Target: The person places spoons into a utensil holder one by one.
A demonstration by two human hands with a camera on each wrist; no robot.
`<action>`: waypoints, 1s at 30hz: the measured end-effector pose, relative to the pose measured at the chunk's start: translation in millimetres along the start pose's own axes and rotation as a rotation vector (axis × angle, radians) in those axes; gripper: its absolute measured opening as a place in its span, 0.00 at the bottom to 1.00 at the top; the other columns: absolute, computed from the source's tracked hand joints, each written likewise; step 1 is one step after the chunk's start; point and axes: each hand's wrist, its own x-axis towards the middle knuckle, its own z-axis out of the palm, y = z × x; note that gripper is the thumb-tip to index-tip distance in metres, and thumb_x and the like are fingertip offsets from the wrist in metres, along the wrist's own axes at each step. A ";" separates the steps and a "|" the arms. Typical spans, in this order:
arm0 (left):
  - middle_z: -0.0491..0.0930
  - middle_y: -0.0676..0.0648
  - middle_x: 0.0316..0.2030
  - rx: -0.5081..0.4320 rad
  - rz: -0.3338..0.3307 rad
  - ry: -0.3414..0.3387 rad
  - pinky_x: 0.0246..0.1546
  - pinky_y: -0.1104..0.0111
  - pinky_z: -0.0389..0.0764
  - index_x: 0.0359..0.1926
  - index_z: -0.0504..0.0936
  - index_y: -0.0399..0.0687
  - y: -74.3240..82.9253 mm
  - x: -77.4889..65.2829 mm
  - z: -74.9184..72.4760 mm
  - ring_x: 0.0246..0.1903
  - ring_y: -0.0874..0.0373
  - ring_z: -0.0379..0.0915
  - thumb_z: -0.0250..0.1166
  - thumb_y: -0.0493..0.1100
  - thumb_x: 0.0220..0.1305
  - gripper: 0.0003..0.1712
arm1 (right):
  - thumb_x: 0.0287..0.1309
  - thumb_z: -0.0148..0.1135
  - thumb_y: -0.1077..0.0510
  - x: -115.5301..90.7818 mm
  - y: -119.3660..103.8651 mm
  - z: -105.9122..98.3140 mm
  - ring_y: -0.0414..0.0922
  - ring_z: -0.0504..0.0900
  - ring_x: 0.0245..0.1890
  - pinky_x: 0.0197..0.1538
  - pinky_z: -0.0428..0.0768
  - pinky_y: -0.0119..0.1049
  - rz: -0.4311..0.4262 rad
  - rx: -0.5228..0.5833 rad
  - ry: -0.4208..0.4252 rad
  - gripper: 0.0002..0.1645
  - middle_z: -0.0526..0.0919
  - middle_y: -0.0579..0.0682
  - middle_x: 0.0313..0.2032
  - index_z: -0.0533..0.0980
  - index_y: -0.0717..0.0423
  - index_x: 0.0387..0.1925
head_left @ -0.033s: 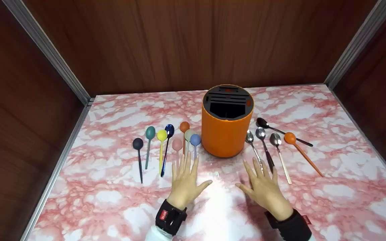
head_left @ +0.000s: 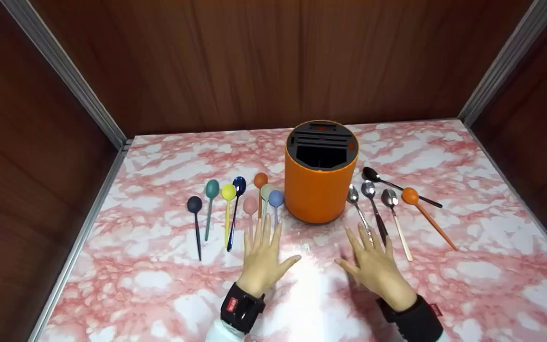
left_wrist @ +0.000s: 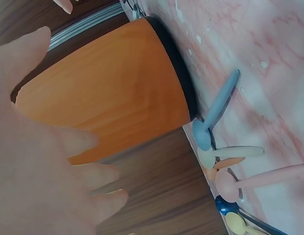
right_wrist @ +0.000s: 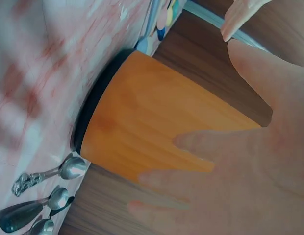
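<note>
My left hand (head_left: 263,263), fingers straight and spread, hovers over the table in front of the pink spoon (head_left: 250,206), pale green spoon (head_left: 267,192) and light blue spoon (head_left: 276,198). Its fingertips overlap their handles in the head view. Held the same way, my right hand (head_left: 375,268) is near several metal spoons, among them one with a dark handle (head_left: 380,228) and one with a cream handle (head_left: 402,237). Neither hand holds anything. Between and beyond them an orange cylindrical holder (head_left: 320,194) stands upright, with a dark slotted top (head_left: 323,127).
Left of the holder also lie a dark navy spoon (head_left: 194,204), teal spoon (head_left: 212,189), yellow spoon (head_left: 228,192), shiny blue spoon (head_left: 239,186) and brown-orange spoon (head_left: 260,179). At right are a black spoon (head_left: 371,174) and an orange spoon (head_left: 410,195). Wooden panels (head_left: 273,61) enclose the marbled table (head_left: 155,280).
</note>
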 end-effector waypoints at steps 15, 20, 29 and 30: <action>0.67 0.31 0.59 0.008 0.148 0.087 0.64 0.47 0.63 0.57 0.72 0.37 0.6 6.0 -3.0 0.60 0.38 0.64 0.63 0.52 0.57 0.31 | 0.55 0.60 0.61 48.4 52.6 -21.6 0.64 0.78 0.42 0.48 0.78 0.57 -0.042 0.121 0.082 0.27 0.78 0.72 0.44 0.69 0.75 0.53; 0.76 0.35 0.52 0.016 0.183 0.081 0.58 0.53 0.71 0.54 0.75 0.39 -0.5 4.0 -3.1 0.53 0.44 0.72 0.61 0.50 0.59 0.26 | 0.53 0.60 0.62 74.3 66.0 -26.7 0.62 0.79 0.38 0.44 0.79 0.55 -0.048 0.122 -0.035 0.26 0.80 0.70 0.39 0.70 0.76 0.51; 0.82 0.44 0.39 0.035 0.248 0.091 0.44 0.61 0.78 0.48 0.79 0.40 -2.2 3.9 -0.3 0.38 0.51 0.79 0.62 0.48 0.58 0.20 | 0.48 0.60 0.65 118.3 72.8 -10.8 0.59 0.80 0.32 0.39 0.80 0.51 0.070 0.109 -0.076 0.10 0.81 0.67 0.30 0.76 0.73 0.30; 0.82 0.44 0.38 0.030 0.251 0.090 0.44 0.62 0.78 0.47 0.79 0.40 -2.2 3.9 0.5 0.38 0.51 0.79 0.63 0.48 0.58 0.20 | 0.47 0.60 0.66 120.8 73.1 -8.6 0.59 0.80 0.31 0.37 0.80 0.50 0.092 0.110 -0.079 0.08 0.81 0.66 0.28 0.76 0.71 0.26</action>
